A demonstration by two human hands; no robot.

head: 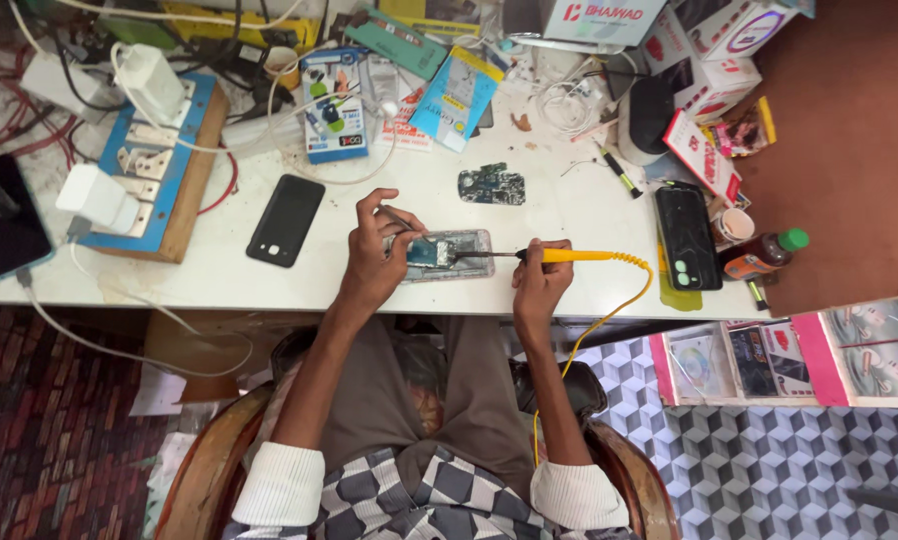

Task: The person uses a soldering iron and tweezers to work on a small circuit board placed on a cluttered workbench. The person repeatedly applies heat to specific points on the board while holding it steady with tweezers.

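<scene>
An opened phone [449, 254] with its back off lies on the white table [569, 215] near the front edge. My left hand [377, 250] pinches thin metal tweezers [401, 220] whose tips reach into the phone's left part. My right hand [541, 272] grips a yellow-handled soldering iron [577, 256]; its dark tip points left and touches the phone's inside. A coiled yellow cord [609, 320] runs from the iron down over the table edge.
A loose circuit board [492, 185] lies behind the phone. A black phone [285, 220] rests to the left, another black phone [687, 236] to the right beside a green-capped bottle [764, 254]. A blue socket board with chargers [149, 160] stands at the left. Boxes and packets crowd the back.
</scene>
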